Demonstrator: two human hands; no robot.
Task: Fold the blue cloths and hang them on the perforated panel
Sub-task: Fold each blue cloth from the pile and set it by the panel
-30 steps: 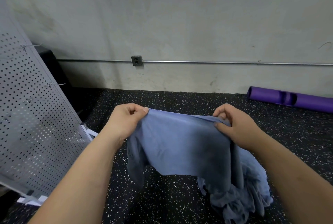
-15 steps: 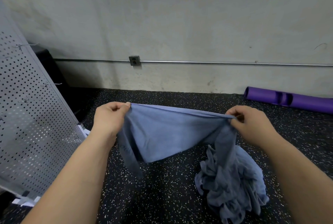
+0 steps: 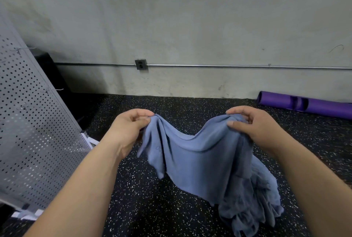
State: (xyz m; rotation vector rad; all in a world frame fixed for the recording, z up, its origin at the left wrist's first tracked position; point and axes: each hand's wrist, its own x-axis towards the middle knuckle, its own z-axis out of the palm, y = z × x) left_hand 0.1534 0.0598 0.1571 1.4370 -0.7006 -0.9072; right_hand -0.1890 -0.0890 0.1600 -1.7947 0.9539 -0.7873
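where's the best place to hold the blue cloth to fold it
Along its top edge, one end each, from above: the left hand and right hand pinch the blue cloth there, so it hangs open as a sheet. The edge sags between them; probably spread the hands to tauten it.

Dim even indoor light, soft shadows, wide-angle edge distortion.

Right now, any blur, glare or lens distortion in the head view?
Head view: soft, even light, no harsh glare, only a mild sheen on the perforated panel; left hand, right hand and the held blue cloth read sharp; wide-angle stretch enlarges the forearms toward the bottom corners.
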